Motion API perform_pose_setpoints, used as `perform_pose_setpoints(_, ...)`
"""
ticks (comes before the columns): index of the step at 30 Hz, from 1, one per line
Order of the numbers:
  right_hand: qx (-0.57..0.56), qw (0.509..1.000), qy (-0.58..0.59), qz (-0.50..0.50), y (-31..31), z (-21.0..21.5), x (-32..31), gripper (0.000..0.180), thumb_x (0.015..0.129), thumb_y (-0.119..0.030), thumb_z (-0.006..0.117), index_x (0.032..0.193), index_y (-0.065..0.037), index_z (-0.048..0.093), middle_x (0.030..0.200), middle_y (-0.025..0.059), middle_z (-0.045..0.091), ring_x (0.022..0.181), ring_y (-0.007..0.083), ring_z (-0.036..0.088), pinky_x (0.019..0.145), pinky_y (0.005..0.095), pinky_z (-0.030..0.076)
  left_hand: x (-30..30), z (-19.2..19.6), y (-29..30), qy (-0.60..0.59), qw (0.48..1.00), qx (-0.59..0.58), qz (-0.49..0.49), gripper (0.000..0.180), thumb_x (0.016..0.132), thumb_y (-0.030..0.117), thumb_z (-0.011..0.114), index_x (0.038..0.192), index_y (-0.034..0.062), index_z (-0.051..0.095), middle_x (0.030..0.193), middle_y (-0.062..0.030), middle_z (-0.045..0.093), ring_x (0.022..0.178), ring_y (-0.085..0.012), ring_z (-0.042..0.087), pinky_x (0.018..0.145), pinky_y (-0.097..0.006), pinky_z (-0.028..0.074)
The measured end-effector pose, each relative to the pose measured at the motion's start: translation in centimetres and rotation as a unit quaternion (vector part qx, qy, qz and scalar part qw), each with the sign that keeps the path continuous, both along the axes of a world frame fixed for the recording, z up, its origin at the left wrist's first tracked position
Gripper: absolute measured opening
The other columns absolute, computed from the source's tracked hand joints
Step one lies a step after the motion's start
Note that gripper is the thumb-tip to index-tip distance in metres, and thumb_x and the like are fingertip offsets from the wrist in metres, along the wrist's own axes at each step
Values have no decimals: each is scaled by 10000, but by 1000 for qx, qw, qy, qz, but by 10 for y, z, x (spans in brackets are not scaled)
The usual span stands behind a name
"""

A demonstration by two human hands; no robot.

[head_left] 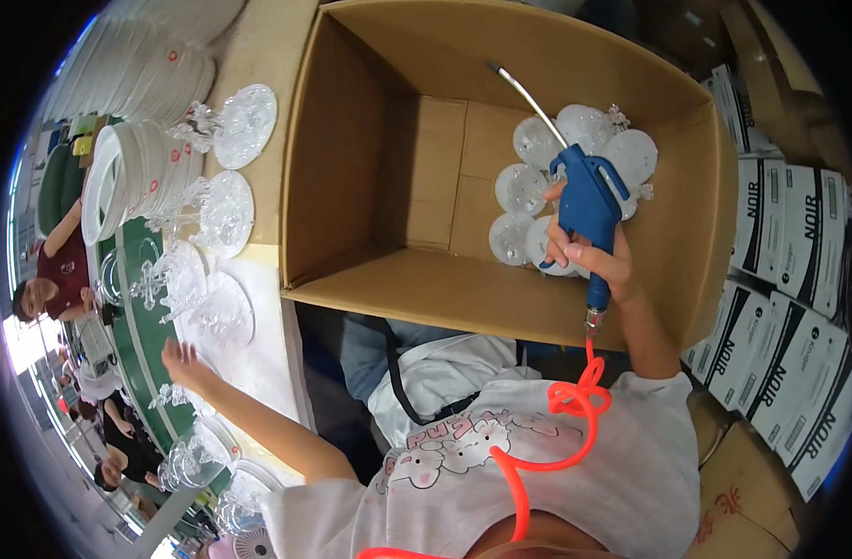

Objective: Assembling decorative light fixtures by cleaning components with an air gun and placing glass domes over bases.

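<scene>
My right hand [598, 261] is wrapped round a blue air blow gun [589, 200] and holds it over the open cardboard box [370, 270]. The gun's thin bent metal nozzle points up and left, and an orange hose [589, 410] runs from its handle across my shirt. Below the gun, several clear round plastic pieces [519, 189] lie in the box; my hand and the gun hide some. My left hand [191, 370] reaches over the table at the left with fingers apart, beside clear plastic discs with ornate stems [226, 312]. I cannot tell whether it touches one.
More clear discs [246, 126] line the table edge by the box. Stacks of white round plastic pieces [128, 186] stand behind them, next to a green belt [133, 331]. Printed white cartons [789, 224] are piled at the right. Other people [63, 279] work across the belt.
</scene>
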State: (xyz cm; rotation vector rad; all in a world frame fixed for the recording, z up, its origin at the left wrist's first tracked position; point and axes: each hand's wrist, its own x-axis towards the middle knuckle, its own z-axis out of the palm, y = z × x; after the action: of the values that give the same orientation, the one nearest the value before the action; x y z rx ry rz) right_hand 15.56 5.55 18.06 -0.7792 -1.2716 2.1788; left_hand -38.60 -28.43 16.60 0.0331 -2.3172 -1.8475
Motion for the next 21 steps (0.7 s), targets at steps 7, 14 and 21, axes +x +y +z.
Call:
perform_pose_setpoints(7, 39, 994, 46, -88, 11, -1, 9, 585, 737, -111, 594, 1259, 27, 370, 804, 45, 499, 697, 114, 500, 710, 298, 447, 222, 81, 169, 200, 905, -159, -341, 266, 901, 184, 497, 1046, -2, 620, 992, -87, 613, 871, -160, 551, 760, -284, 433)
perform_pose_setpoints(14, 22, 997, 45, -62, 10, 11, 6, 572, 771, -111, 602, 1280, 1, 366, 852, 28, 506, 774, 112, 503, 727, 276, 435, 385, -118, 328, 141, 429, -347, -822, 705, 734, 383, 699, 1245, -31, 443, 1161, -275, 513, 1069, -397, 514, 876, -437, 444)
perform_pose_setpoints(21, 18, 995, 50, -82, 3, 2, 17, 546, 787, -50, 585, 1278, 0, 351, 842, 22, 499, 782, 107, 512, 776, 296, 442, 480, -273, 368, 323, 441, -306, -779, 907, 619, 435, 759, 1373, 119, 368, 1417, -249, 267, 1198, -473, 376, 903, -595, 350)
